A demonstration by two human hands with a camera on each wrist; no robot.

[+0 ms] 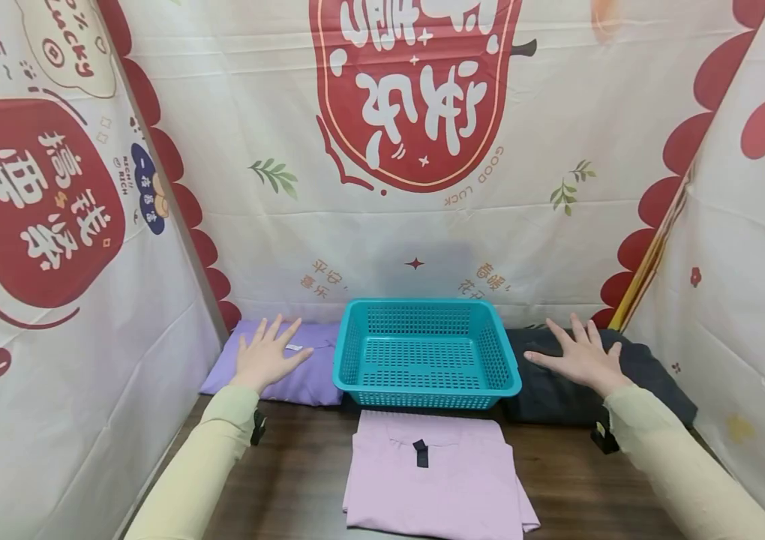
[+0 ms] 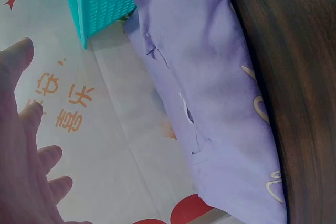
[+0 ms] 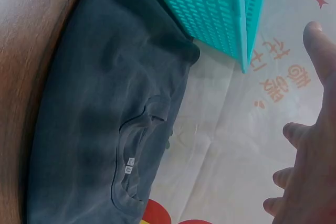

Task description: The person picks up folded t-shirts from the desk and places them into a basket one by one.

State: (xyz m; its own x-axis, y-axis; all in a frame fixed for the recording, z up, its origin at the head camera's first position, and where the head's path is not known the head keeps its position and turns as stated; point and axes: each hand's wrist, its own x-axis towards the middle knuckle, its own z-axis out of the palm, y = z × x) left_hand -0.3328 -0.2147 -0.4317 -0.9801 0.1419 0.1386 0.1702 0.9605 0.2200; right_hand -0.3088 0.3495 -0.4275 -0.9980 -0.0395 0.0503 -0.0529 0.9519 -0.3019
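My left hand (image 1: 265, 360) hovers with fingers spread above a folded purple garment (image 1: 315, 375), touching nothing that I can see. On the other side, my right hand (image 1: 587, 358) is held the same way over a folded dark garment (image 1: 538, 397). The left wrist view shows the purple cloth (image 2: 199, 66) with pale lettering along its edge. A collar with a small white label shows on the dark cloth (image 3: 94, 103) in the right wrist view. Between the hands stands a teal plastic basket (image 1: 426, 400) with nothing in it. A folded pink shirt (image 1: 436, 487) with a black tag lies in front of it.
The dark wood table (image 1: 274, 480) carries everything. Printed white cloth walls (image 1: 382, 232) rise behind and at both sides, with the basket close to the back one. A yellow strip (image 1: 639, 277) runs along the right rear corner.
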